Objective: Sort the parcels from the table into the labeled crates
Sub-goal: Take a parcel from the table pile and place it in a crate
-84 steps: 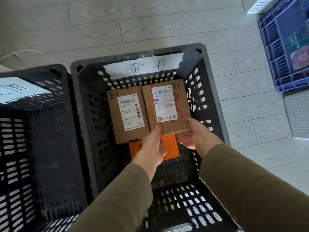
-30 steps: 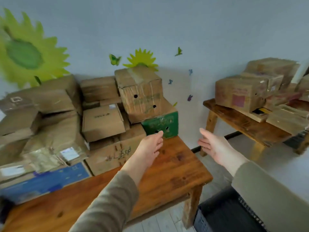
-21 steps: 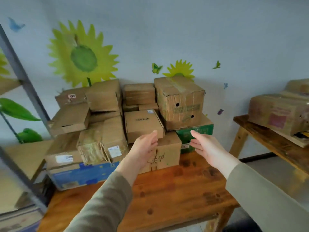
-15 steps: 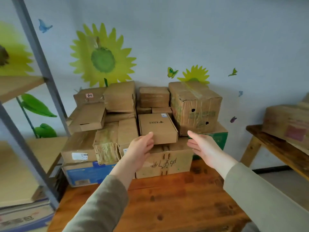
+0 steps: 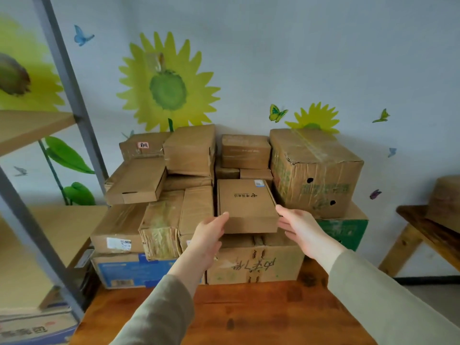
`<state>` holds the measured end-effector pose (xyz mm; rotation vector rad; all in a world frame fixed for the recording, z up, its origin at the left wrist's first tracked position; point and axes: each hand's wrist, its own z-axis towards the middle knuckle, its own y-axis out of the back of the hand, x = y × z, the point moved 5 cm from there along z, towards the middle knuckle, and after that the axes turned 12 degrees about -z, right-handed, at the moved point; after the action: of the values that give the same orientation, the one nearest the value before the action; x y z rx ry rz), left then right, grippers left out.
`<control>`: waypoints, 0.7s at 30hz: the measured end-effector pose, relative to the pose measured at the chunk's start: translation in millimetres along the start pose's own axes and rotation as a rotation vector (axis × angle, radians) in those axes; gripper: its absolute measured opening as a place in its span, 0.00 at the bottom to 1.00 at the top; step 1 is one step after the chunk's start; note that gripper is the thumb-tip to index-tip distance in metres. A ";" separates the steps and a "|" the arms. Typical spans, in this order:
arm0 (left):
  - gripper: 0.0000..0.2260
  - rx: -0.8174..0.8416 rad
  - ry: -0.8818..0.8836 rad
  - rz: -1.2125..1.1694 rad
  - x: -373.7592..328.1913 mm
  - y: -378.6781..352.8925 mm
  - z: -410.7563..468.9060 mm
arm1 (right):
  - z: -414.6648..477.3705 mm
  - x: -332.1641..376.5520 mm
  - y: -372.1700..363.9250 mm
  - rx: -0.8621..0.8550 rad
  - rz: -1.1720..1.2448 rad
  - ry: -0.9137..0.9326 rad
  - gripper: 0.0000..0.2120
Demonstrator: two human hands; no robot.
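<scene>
A pile of brown cardboard parcels stands at the back of the wooden table against the wall. A flat square parcel with a small blue label and dark print lies on top of a wider box with handwriting on its front. My left hand touches the flat parcel's front left corner, fingers spread. My right hand is at its front right corner, fingers apart. Neither hand has closed on it. No crates are in view.
A large taped box on a green box sits right of the flat parcel. A blue-and-white box is at lower left. A metal shelf post rises at left. A second table stands at right.
I turned from the black crates, where a parcel was set down, to the table. Both empty hands moved forward and now flank the flat square parcel, which has not moved.
</scene>
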<state>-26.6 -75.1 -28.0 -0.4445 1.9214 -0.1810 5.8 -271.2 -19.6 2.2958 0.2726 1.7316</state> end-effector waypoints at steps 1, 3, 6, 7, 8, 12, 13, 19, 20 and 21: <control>0.27 -0.024 0.004 -0.008 1.6 -4.9 6.6 | 9.6 -0.2 3.9 -0.012 -0.012 -0.003 0.26; 0.28 -0.087 0.012 -0.019 4.7 -11.1 16.1 | 25.5 -1.0 9.7 -0.025 -0.031 -0.007 0.26; 0.30 -0.184 0.018 -0.049 10.1 -21.2 31.6 | 51.1 -3.9 18.3 -0.034 -0.050 -0.020 0.25; 0.31 -0.209 0.020 -0.054 11.9 -24.5 35.6 | 59.2 -5.7 20.9 -0.045 -0.058 -0.030 0.27; 0.32 -0.226 0.019 -0.055 12.7 -27.0 37.9 | 64.8 -7.0 22.2 -0.053 -0.062 -0.043 0.28; 0.31 -0.282 0.009 -0.067 16.7 -33.0 49.5 | 86.6 -14.0 21.3 -0.022 -0.055 -0.095 0.29; 0.31 -0.291 0.007 -0.075 17.4 -34.0 51.7 | 91.0 -15.9 20.1 -0.015 -0.053 -0.110 0.28; 0.32 -0.303 -0.023 -0.053 17.9 -37.4 60.9 | 99.7 -24.9 6.6 0.068 -0.076 -0.192 0.31; 0.33 -0.297 -0.028 -0.045 17.5 -38.4 62.6 | 99.8 -25.8 3.9 0.083 -0.074 -0.196 0.31; 0.33 -0.294 -0.031 -0.038 17.2 -39.3 63.5 | 99.5 -26.6 1.5 0.090 -0.068 -0.196 0.30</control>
<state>34.8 -112.7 -54.4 -0.6753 1.9166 0.0858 94.1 -289.3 -69.5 2.4676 0.3920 1.4772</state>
